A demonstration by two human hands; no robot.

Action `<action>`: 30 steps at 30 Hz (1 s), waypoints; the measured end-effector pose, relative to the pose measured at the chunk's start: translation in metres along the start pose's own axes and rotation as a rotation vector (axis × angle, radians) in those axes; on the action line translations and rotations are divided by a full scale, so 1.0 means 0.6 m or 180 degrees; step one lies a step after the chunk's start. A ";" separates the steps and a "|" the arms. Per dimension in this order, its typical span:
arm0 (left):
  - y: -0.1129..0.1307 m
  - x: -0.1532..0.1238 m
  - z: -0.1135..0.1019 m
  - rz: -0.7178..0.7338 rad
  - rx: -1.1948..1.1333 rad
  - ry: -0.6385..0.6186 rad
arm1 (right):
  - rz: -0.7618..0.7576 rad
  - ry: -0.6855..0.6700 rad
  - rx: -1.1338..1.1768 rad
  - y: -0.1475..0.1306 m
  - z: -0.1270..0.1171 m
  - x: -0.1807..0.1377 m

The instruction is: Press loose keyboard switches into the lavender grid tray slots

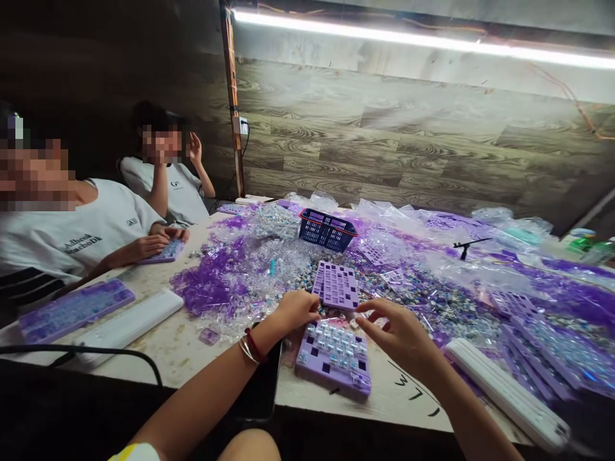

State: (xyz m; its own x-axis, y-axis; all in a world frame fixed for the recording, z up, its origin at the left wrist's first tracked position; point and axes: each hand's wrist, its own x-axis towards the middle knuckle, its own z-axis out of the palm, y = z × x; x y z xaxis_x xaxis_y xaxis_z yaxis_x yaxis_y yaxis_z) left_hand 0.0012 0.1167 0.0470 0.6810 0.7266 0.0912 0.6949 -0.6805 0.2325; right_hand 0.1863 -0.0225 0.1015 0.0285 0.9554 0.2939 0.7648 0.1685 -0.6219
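Note:
A purple keypad case (335,358) with several clear switches and keycaps lies at the table's front edge; some of its square holes are bare. My left hand (295,310), curled with fingertips bunched, is over its upper left corner; whatever its fingers pinch is hidden. My right hand (394,328) hovers by the upper right corner, thumb and forefinger apart. Near those fingertips lies a small pale piece (354,323), too small to name. Just beyond both hands, purple perforated plates (336,285) lie overlapped on a heap of small switches (408,304).
A dark basket (328,230) stands behind the heap. Purple keycaps (216,275) pile up left. White lamp-like bars (504,390) (134,323) flank me. Stacked purple keyboards (552,358) lie right. A phone-like dark slab (257,387) is under my left forearm. Two people (96,230) sit left.

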 end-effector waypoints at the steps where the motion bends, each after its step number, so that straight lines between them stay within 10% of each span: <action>1: 0.001 0.000 0.001 -0.0047 -0.0003 0.0026 | 0.0018 -0.0002 0.0019 -0.003 0.001 -0.007; 14: 0.000 0.004 0.012 0.0294 -0.0174 -0.0039 | 0.0634 0.0042 0.0465 0.042 0.033 -0.023; 30: 0.007 0.007 0.018 0.0150 -0.0179 -0.0009 | 0.1315 -0.1561 0.0288 0.050 0.038 -0.032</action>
State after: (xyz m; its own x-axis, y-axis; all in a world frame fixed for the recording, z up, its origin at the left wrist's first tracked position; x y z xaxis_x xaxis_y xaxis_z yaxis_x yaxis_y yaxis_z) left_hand 0.0096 0.1160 0.0382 0.7133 0.6936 0.1007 0.6481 -0.7074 0.2820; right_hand 0.1941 -0.0303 0.0609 -0.0049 0.9422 -0.3350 0.6959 -0.2374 -0.6778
